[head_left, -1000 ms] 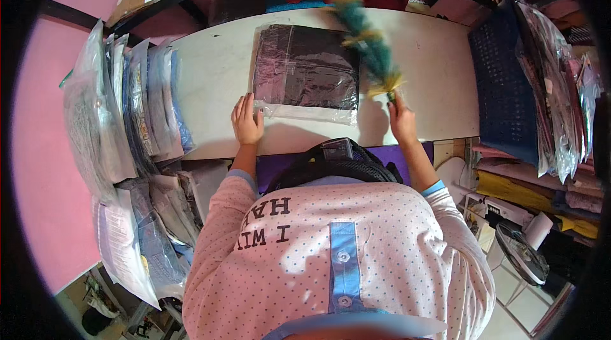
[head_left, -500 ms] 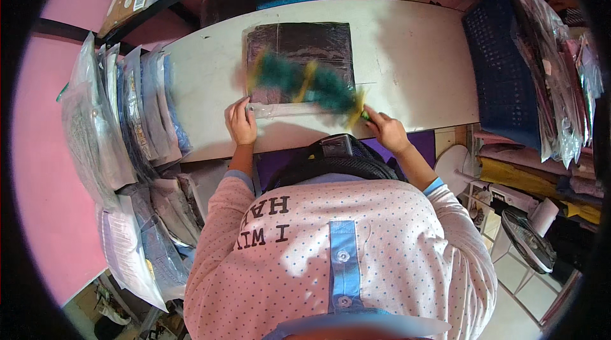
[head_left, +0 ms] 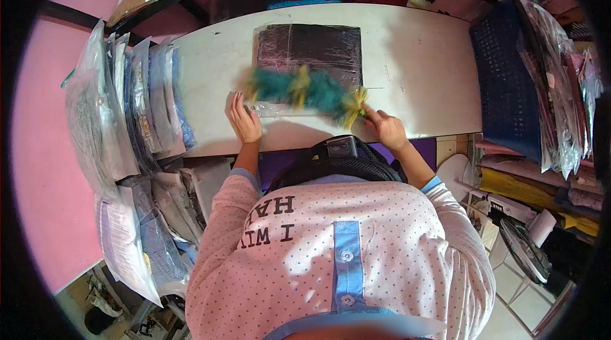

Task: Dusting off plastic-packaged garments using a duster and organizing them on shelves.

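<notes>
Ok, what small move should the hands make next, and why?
Perhaps sweep the duster toward the far edge of the dark package: the right hand grips the duster's end, and the duster covers only the package's nearer part.

Glossy packet (head_left: 324, 44), fluffy duster (head_left: 326, 92)
The packet's clear plastic is wrinkled; the table (head_left: 429, 53) looks smooth, the basket (head_left: 499, 79) matt plastic.

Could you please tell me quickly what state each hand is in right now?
Left hand: open, holding nothing visible, beside the near left corner of the dark plastic-wrapped package.
Right hand: closed, holding the green and yellow duster.
</notes>
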A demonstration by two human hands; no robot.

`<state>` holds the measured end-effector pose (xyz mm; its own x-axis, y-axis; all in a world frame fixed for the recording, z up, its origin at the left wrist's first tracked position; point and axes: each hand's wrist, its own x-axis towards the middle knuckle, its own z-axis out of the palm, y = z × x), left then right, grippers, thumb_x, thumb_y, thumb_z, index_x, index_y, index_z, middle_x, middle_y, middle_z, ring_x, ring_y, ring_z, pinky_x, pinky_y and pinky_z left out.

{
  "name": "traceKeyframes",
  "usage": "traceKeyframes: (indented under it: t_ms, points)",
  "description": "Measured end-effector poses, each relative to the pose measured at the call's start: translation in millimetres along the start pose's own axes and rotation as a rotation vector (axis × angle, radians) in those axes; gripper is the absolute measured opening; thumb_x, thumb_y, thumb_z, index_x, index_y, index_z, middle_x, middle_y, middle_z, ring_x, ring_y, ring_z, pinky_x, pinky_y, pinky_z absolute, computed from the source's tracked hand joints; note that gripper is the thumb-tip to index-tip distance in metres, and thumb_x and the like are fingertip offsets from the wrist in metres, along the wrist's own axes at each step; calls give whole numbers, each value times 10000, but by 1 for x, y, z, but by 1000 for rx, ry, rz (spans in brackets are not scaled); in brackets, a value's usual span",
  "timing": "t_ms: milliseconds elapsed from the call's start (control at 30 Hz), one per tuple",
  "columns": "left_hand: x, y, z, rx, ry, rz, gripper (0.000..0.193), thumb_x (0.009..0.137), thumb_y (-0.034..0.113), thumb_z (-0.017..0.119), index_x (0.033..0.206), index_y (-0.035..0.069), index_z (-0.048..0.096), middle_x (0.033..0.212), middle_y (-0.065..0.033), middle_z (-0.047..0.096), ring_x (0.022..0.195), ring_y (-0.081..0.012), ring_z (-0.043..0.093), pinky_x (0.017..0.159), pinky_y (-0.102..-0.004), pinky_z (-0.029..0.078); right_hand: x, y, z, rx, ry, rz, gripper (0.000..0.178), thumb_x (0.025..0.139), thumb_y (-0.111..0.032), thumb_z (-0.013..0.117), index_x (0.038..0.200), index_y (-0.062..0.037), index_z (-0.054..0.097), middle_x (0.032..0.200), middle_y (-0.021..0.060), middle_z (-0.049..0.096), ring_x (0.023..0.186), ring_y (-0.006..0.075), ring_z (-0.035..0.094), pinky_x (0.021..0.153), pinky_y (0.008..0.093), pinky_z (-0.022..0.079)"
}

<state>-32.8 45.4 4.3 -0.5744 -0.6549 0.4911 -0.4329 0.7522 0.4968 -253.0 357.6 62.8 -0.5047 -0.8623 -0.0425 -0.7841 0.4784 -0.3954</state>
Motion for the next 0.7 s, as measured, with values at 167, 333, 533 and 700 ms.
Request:
traceKeyframes:
  t_ms: [167,333,533,700]
  points:
    - [2,4,-1,-37,-32,-28,510,771,70,468,1265,-33,392,1313,-216,398,1249,-373,337,1057,-455,233,35,1,8,136,355,172,447,832,-226,570,1261,-135,482,784,192,625,622,367,609,564,445,502]
    - [0,-1,-1,-50,-21,-41,507,777,75,474,1266,-30,393,1299,-211,417,1239,-374,351,1050,-451,242,44,-28,-8,-48,-48,-120,440,829,-238,572,1251,-152,483,758,184,627,633,357,619,567,448,504]
    - [5,2,0,-45,-32,-23,490,788,88,478,1259,-25,404,1279,-205,438,1214,-365,378,1041,-444,256,82,-26,-1,28,238,190,419,841,-253,563,1242,-156,486,748,185,625,641,356,622,567,454,498]
    - [-5,-12,7,-61,-93,-139,518,787,62,491,1291,9,383,1296,-190,428,1218,-374,378,1044,-436,263,71,-40,-10,-46,-45,-79,451,844,-275,559,1271,-170,459,777,188,626,653,362,623,580,460,506]
